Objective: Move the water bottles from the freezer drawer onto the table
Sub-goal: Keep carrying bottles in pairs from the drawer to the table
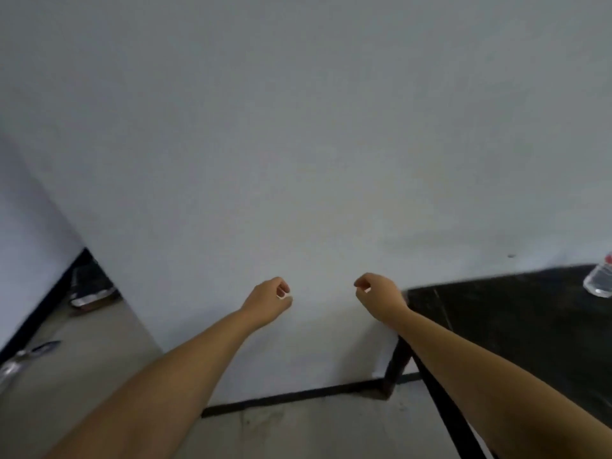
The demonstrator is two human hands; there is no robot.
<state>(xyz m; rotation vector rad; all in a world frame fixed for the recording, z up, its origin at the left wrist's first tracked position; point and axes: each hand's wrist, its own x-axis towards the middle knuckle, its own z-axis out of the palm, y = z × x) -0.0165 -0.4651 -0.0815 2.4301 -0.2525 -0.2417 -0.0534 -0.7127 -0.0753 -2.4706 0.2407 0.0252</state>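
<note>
A clear water bottle [600, 282] with a red cap stands on the black table [510, 313] at the right edge of the head view. My left hand [270, 301] and my right hand [374, 293] hang in front of a white wall, both with fingers loosely curled and holding nothing. My right forearm crosses over the table's near corner. No freezer drawer is in sight.
The white wall [298, 127] fills most of the view, with a black baseboard [298, 397] along the floor. At the left lie a dark flat object [91, 289] and a blurred bottle-like thing [20, 362] on the grey floor.
</note>
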